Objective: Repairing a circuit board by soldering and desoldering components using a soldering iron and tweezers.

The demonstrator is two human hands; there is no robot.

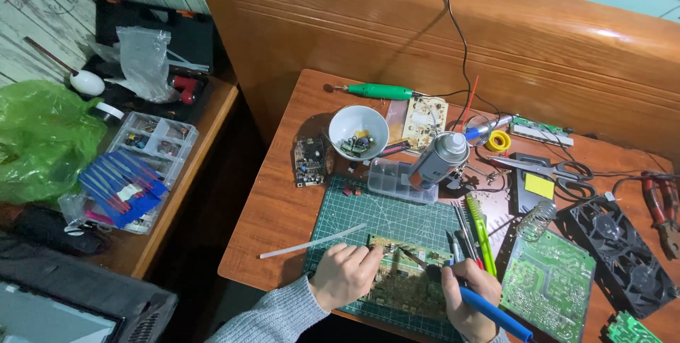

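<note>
left hand [345, 273] presses flat, pinning circuit board [407, 279] to cutting mat [382, 219]; right hand [467, 293] pinches soldering iron [489, 307] pen-style, tip on board.

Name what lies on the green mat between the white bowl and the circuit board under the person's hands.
In the head view, a clear plastic parts box lies between the white bowl and the circuit board, then bare green mat.

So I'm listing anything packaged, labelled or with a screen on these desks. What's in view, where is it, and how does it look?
Spray can: behind the cutting mat, grey cylinder, pale label.
Yellow sticky note: right of the can, square, on a dark stand.
Blue packets: left desk, fanned flat sleeves.
Green plastic bag: far left, crumpled.
Screen: bottom left corner, pale, dark frame.
</note>
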